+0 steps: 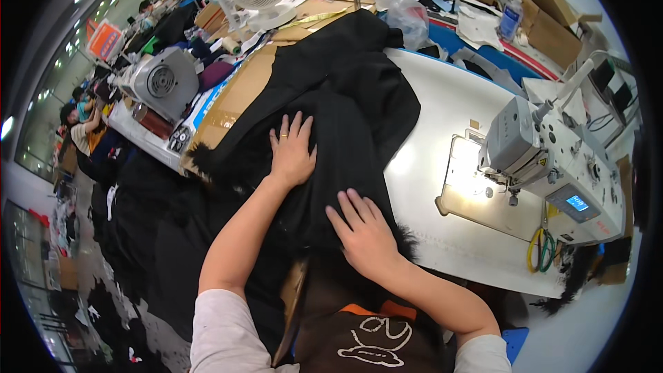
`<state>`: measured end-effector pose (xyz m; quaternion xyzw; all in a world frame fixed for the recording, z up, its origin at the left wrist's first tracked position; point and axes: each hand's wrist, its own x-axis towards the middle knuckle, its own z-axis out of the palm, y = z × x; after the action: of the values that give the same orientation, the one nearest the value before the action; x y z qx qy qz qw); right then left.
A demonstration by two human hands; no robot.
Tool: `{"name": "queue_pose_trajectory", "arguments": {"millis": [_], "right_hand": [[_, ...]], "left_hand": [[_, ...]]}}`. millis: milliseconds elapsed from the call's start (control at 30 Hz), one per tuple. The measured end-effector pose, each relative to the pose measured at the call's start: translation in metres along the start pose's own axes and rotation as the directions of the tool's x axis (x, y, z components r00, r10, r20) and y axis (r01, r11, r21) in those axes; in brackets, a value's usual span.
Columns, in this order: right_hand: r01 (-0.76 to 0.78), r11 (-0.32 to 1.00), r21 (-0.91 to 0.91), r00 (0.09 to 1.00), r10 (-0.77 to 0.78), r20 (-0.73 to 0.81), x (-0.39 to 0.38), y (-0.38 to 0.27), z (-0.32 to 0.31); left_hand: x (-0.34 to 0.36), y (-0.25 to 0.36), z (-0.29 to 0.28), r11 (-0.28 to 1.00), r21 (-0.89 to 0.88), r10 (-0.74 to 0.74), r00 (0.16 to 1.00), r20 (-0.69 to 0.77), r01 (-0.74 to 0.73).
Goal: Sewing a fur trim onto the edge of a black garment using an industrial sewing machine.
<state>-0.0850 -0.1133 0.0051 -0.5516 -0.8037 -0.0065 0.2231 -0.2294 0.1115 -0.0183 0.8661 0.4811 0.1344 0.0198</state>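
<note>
The cloth [345, 117] looks matt — the sewing table [442, 110] smooth and glossy.

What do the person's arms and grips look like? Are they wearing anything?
The forearms are bare below loose, off-white sleeves. Neither grip has a glove. The left grip wears a thin, gold-coloured finger ring; no ring shows on the right grip.

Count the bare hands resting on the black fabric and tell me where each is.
2. The left bare hand lies spread on the matte black fabric; the right bare hand lies lower and farther right, near the fuzzy black trim. Neither is hidden.
</note>
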Motion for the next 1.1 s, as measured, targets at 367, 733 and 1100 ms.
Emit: {"name": "queue_pose_trajectory", "arguments": {"millis": [367, 733, 1100], "right_hand": [[0.120, -0.184, 0.976, 0.388, 0.913, 0.124, -0.072, 0.026, -0.080], [-0.147, -0.135, 0.980, 0.445, 0.876, 0.188, -0.089, 0.016, -0.051], [-0.208, -0.646, 0.735, 0.478, 0.588, 0.652, -0.099, -0.032, 0.008]], "left_hand": [[0.058, -0.044, -0.012, 0.968, -0.183, 0.159, 0.983, -0.088, -0.173], [0.083, 0.080, -0.035, 0.794, -0.593, -0.046, 0.987, 0.157, 0.132], [0.071, 0.231, 0.021, 0.551, -0.538, 0.729, 0.682, -0.061, -0.637]]}}
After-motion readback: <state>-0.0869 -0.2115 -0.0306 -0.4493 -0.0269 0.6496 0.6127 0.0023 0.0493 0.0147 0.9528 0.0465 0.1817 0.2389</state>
